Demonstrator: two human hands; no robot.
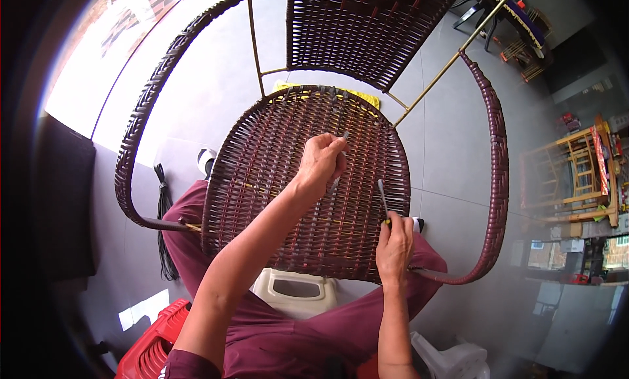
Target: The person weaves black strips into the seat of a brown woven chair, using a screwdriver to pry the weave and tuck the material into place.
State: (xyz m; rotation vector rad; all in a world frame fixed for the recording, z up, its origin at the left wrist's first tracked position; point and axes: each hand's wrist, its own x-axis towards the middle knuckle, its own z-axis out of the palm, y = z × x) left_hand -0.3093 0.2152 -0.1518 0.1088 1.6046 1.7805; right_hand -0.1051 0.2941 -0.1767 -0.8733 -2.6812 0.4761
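A woven chair of dark brown strands stands in front of me, its round seat (262,159) facing up between my knees. Over the middle of the seat is my left hand (320,159), its fingers pinched round a thin greyish strip (345,136). One tip of the strip pokes out above the fingers; the rest is mostly hidden by the hand. Lower right, at the seat's edge, my right hand (396,242) grips a screwdriver-like tool (382,194). Its flat metal blade points away from me over the weave, and a bit of yellow shows at the handle.
The woven backrest (367,31) rises at the far side, and armrests curve round on the left (154,84) and right (495,149). A bundle of black strands (165,215) lies left on the floor. A beige plastic stool (282,300) is under the seat's near edge; red plastic (154,339) sits lower left.
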